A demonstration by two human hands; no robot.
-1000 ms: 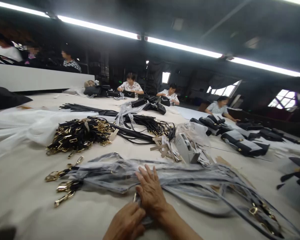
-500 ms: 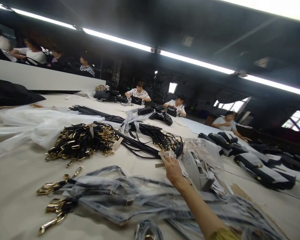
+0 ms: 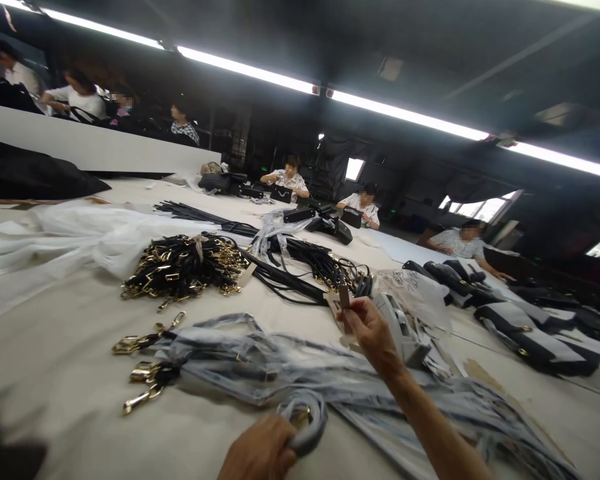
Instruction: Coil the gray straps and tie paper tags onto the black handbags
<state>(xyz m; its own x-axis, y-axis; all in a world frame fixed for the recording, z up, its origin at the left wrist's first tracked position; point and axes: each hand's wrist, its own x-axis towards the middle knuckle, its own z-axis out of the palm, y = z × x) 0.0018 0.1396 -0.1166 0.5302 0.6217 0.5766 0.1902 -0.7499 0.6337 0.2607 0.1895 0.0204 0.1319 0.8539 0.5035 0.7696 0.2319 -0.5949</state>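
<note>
My left hand (image 3: 263, 448), low in the view, is closed on the edge of a coiled strap (image 3: 314, 427) in clear wrap, with a gold buckle in its middle. Pinched between the thumb and fingers of my right hand (image 3: 373, 330) is a narrow brown strip (image 3: 345, 301), held upright. Just right of that hand stands a grey tape dispenser (image 3: 395, 320). Between my hands and beyond lie plastic-wrapped straps (image 3: 280, 373) with gold clasps (image 3: 143, 372) at their left end. A bundle of short black straps with gold hardware (image 3: 180, 270) rests farther left.
Long black straps (image 3: 280, 280) stretch across the cream-covered table (image 3: 70, 347). Black bags (image 3: 530, 337) lie at right beside a marked plastic bag (image 3: 413, 293). White sheeting (image 3: 85, 233) spreads at left. Several co-workers sit along the far tables.
My left hand has come into view and taken hold of the coiled strap. My right hand has lifted the brown strip from beside the dispenser. The whole view has shifted slightly.
</note>
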